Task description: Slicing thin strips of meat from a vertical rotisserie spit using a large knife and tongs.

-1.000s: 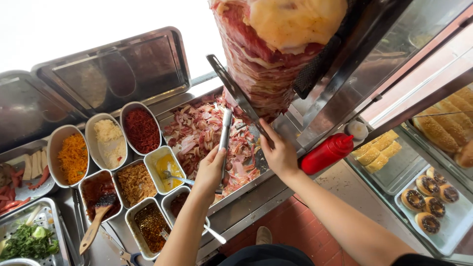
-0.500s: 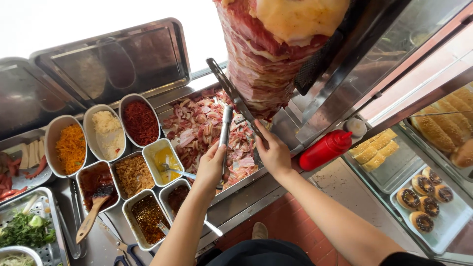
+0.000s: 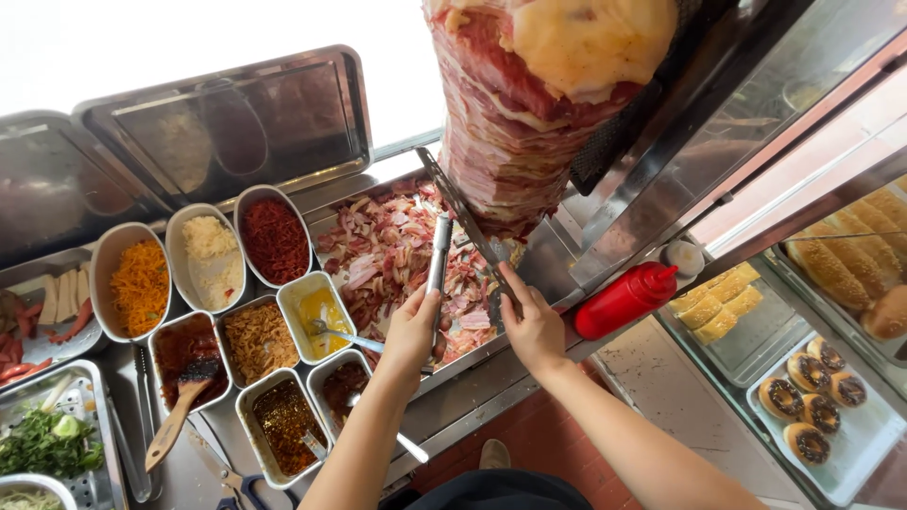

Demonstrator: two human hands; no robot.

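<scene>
Long knife gripped in right hand, metal tongs clasped in left hand, red squeeze bottle beside.

Knife: long metal blade, dull grey, smooth. Tongs: polished metal, shiny. Tray + raised lids: brushed stainless, reflective. Meat stack: wet, glossy, rough layered edges. Squeeze bottle: red plastic, glossy. Spoon: matt wood. Sauce tubs: stainless, smooth.

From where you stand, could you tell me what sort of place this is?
Most likely a kebab or shawarma food stall: a vertical meat spit above a tray of shavings, metal tubs of toppings and sauces, and bread rolls behind glass.
</scene>
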